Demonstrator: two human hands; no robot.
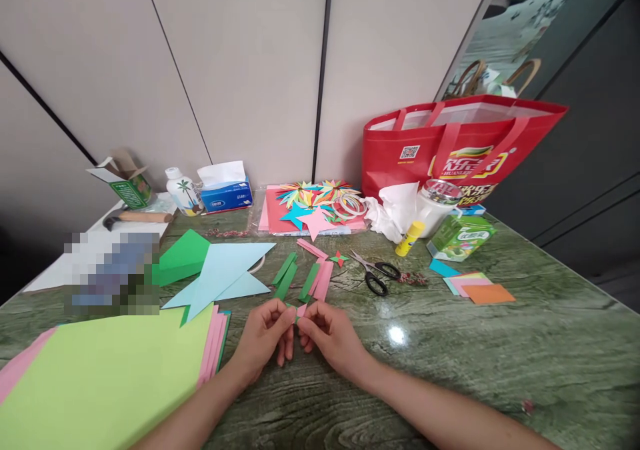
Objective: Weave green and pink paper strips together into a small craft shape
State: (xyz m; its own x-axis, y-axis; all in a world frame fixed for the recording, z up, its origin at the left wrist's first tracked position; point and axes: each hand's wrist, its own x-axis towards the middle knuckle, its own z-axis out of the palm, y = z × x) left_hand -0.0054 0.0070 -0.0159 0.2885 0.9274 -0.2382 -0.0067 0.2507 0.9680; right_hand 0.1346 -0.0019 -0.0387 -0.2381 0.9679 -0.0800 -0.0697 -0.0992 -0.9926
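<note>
Stacked sheets: At the near left, a pile of large pale green paper [115, 377] lies on a green marbled table [500, 370], with pink edges showing beneath.
Far left: A white sheet [55, 273] lies flat, partly covered by a pixelated patch; a wooden-handled tool [147, 217] with a dark head, perhaps a hammer, rests at its back end.
Back left: An opened green carton [133, 193], a white bottle [183, 195] with a palm-tree print and a blue tissue pack [227, 197] stand in a row.
Pointed paper: Light blue sheets [220, 270] with sharp points overlap a folded green sheet [187, 253].
Left hand: The left hand [265, 333] pinches a small folded paper piece [301, 311] between thumb and forefinger. The piece looks pink and green, though fingertips hide most of it.
Folded strips: Just beyond the hands lie green strips [286, 277] and pink strips [324, 280].
Back middle: Paper stars [316, 221] and tape rolls [349, 205] sit on a pack of coloured paper [277, 203].
Right hand: The right hand [330, 337] grips the same piece by thumb and fingers, close beside the left.
Small star and scissors: A red and green star [339, 259] lies left of black-handled scissors [371, 264].
Back right: A red shopping bag [390, 163] stands behind crumpled tissue [397, 203], a yellow glue stick [410, 239], a silver-lidded white jar [434, 211] and a green drink carton [460, 238].
Far right: Small coloured slips [489, 294], orange uppermost, fan out in front of the carton.
</note>
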